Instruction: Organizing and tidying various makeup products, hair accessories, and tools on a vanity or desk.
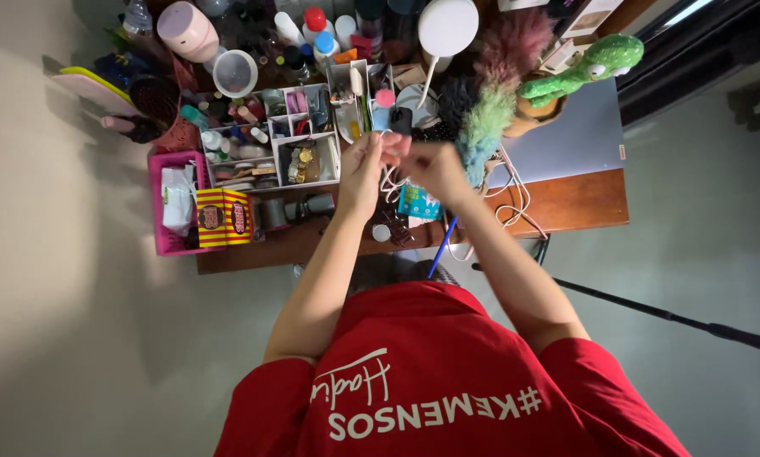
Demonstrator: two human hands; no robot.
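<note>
Above the middle of the cluttered brown wooden tabletop (583, 203), in front of the white compartmented plastic organiser (272, 140), both hands meet. The left hand (361, 169) and right hand (435, 169) pinch, fingers curled closed, a small pink object with a black top (399, 134), held upright between them.

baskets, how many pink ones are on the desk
1. The pink basket sits at the desk's end, beside the yellow-and-red striped box, with white packets inside. The clutter behind could hide another.
</note>
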